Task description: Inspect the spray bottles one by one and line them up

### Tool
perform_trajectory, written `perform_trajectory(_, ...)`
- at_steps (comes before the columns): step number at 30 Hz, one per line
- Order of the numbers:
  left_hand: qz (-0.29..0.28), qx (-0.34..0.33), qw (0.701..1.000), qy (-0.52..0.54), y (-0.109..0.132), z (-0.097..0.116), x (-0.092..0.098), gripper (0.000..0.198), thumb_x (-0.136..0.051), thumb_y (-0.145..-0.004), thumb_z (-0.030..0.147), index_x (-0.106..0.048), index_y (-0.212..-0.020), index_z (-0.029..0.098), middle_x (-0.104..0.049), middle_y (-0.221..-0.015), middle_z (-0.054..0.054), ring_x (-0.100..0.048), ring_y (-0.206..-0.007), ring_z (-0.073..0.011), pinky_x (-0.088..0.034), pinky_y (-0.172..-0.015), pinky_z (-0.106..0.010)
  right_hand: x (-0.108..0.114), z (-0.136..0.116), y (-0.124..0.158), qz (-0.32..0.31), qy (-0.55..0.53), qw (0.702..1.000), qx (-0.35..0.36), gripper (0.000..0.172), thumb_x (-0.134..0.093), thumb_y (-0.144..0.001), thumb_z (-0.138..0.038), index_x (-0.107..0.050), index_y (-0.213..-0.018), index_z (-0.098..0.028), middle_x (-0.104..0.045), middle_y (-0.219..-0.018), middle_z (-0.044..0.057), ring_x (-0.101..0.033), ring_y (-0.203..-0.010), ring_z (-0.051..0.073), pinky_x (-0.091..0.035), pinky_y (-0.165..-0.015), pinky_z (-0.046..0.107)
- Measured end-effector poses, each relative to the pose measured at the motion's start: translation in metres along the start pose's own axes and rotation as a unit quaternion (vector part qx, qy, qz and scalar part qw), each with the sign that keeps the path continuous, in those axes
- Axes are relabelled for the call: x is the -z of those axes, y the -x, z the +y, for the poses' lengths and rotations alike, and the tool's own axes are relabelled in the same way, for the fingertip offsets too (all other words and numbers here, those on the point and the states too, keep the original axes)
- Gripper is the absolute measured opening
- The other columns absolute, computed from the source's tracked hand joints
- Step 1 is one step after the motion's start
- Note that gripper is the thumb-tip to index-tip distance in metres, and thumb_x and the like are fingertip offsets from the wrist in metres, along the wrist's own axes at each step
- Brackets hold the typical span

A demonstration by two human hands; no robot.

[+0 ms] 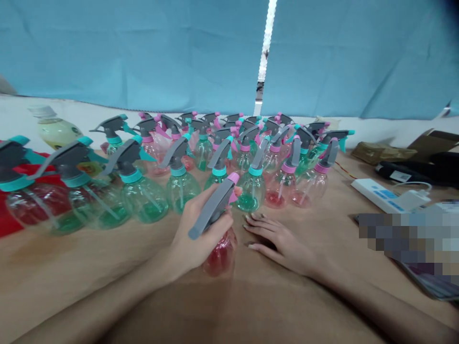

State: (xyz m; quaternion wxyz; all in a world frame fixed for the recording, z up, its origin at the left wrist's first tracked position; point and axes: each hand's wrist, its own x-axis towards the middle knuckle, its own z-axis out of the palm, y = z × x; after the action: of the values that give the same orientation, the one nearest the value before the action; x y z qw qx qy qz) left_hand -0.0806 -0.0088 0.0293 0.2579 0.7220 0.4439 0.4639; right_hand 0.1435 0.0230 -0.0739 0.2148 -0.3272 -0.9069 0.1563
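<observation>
My left hand (195, 234) is wrapped round the neck of a pink spray bottle (218, 258) with a grey trigger head and pink nozzle. The bottle stands roughly upright near the table's front, its collar hidden by my fingers. To its right, my right hand (278, 236) lies on the table with fingers stretched out, holding nothing. Just beyond my hands is a green spray bottle (251, 191) with a turquoise collar. Beside it stands a pink spray bottle (278, 188) with a pink collar.
Several more green and pink spray bottles (145, 198) fill the table behind and left. A drink bottle (57, 129) stands at the back left. On the right lie a white power strip (378, 196) with a plugged-in charger and a dark flat device (426, 274), partly blurred. A blue cloth (143, 57) hangs behind.
</observation>
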Motion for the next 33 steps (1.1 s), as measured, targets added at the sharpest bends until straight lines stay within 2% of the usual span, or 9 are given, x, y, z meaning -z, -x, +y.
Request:
perform_trajectory(6,0.005,0.001,1.0,0.0,0.0001,-0.0017,-0.0016,0.017,-0.052,-0.078,0.019,-0.06,-0.092,0.024,-0.056,-0.074,0.004,-0.052,-0.062,-0.0127,-0.045,-0.062,-0.025,0.0015,-0.0006,0.0002,-0.005,-0.001,1.0,-0.004,0.048,-0.049,-0.093,-0.045,-0.049,-0.136,-0.023,-0.052,-0.14,0.006,-0.042,-0.133,0.022,-0.033,-0.113,0.046)
perform_trajectory(13,-0.004,-0.001,1.0,0.001,-0.0003,-0.0023,-0.0004,0.03,-0.051,-0.078,0.017,-0.062,-0.105,0.026,-0.056,-0.076,0.004,-0.053,-0.063,-0.0132,-0.045,-0.063,-0.025,0.0018,0.0007,0.001,-0.009,-0.001,1.0,-0.004,0.047,-0.047,-0.094,-0.045,-0.048,-0.136,-0.023,-0.052,-0.14,0.006,-0.042,-0.133,0.022,-0.031,-0.113,0.047)
perform_trajectory(20,0.001,0.019,1.0,-0.019,0.0005,-0.0005,-0.0002,0.03,-0.053,-0.078,0.021,-0.063,-0.105,0.026,-0.056,-0.07,0.003,-0.051,-0.058,-0.0139,-0.045,-0.058,-0.025,0.0028,0.0,0.0005,-0.006,-0.011,1.0,-0.001,0.047,-0.048,-0.094,-0.044,-0.048,-0.136,-0.024,-0.053,-0.139,0.005,-0.043,-0.133,0.021,-0.03,-0.113,0.047)
perform_trajectory(26,0.003,0.018,1.0,-0.017,0.0001,-0.0001,-0.0004,0.032,-0.052,-0.078,0.019,-0.063,-0.107,0.029,-0.056,-0.072,0.004,-0.052,-0.06,-0.0134,-0.045,-0.059,-0.024,0.0012,0.0021,0.0006,-0.006,-0.014,1.0,0.002,0.046,-0.048,-0.094,-0.044,-0.049,-0.135,-0.024,-0.053,-0.139,0.006,-0.043,-0.132,0.022,-0.031,-0.113,0.048)
perform_trajectory(33,-0.006,0.027,0.999,-0.018,-0.0005,0.0036,0.0002,0.032,-0.052,-0.078,0.019,-0.062,-0.107,0.026,-0.059,-0.074,0.002,-0.056,-0.064,-0.0158,-0.046,-0.061,-0.027,0.0021,0.0005,0.0005,-0.004,-0.016,1.0,0.001,0.046,-0.048,-0.094,-0.044,-0.049,-0.135,-0.024,-0.054,-0.138,0.006,-0.044,-0.132,0.022,-0.03,-0.113,0.048)
